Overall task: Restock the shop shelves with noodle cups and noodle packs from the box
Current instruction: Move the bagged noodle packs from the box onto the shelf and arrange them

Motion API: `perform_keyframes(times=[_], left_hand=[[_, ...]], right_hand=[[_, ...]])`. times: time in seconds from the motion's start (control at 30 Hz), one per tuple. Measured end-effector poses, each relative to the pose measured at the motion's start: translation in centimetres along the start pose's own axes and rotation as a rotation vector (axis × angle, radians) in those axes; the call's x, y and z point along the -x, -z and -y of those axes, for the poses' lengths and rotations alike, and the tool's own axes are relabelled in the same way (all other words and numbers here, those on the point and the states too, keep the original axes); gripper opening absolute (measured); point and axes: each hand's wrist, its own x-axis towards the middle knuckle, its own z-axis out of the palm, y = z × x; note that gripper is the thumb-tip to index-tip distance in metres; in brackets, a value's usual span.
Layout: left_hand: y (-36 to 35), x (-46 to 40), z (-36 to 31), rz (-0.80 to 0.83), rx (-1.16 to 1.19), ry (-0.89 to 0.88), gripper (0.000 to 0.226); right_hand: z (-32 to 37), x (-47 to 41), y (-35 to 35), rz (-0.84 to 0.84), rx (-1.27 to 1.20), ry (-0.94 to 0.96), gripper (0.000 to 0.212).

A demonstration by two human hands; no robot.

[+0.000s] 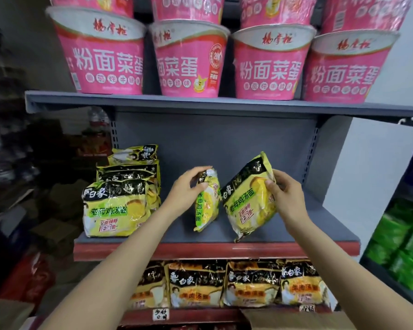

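Note:
My left hand (188, 186) grips the top of a yellow noodle pack (206, 203) that stands edge-on on the grey middle shelf (308, 225). My right hand (286, 194) holds a second yellow noodle pack (247, 198) by its right edge; it is tilted, with its lower corner on the shelf, and touches the first pack. A row of the same yellow packs (119, 203) stands at the shelf's left end. Pink noodle cups (188, 60) fill the shelf above. The box is partly visible at the bottom right (296, 320).
Orange-yellow noodle packs (248, 287) line the lower shelf behind a red price rail (215, 251). Green packs (403, 248) sit on a neighbouring rack to the right. Cardboard and red packaging (34, 277) lie on the floor at left. Bare shelf shows right of the held packs.

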Motion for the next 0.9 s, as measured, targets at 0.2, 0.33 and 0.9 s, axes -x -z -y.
perform_keyframes(times=[0.2, 0.33, 0.9], left_hand=[[-0.1, -0.5, -0.7, -0.021, -0.274, 0.101, 0.053], [-0.1, -1.2, -0.9, -0.007, -0.354, 0.209, 0.067], [-0.2, -8.2, 4.4, -0.172, 0.019, 0.190, 0.059]], right_hand=[[0.3, -1.1, -0.2, 0.012, -0.016, 0.007, 0.023], [0.8, -1.7, -0.3, 0.003, -0.023, 0.047, 0.022], [-2.0, -5.9, -2.9, -0.099, -0.067, 0.015, 0.024]])
